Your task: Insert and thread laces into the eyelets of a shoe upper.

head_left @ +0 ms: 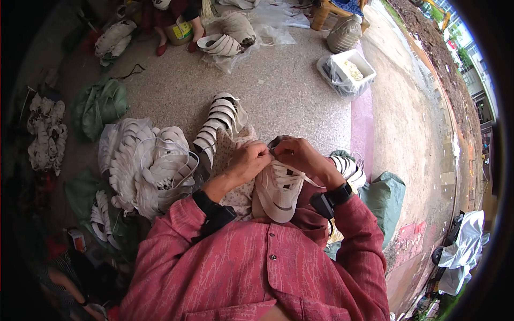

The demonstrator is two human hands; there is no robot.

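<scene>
White shoe [279, 193] | left hand [249, 162] and right hand [303, 156] close together at its opening, both curled; grip contents cannot be told | shoe pile [131, 166] at left

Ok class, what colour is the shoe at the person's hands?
The shoe is mostly off-white, best seen in the head view.

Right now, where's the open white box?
Head view, upper right: the white box sits on the ground beyond the right hand, at the pink floor strip, just nearer than the bulging beige bundle.
</scene>
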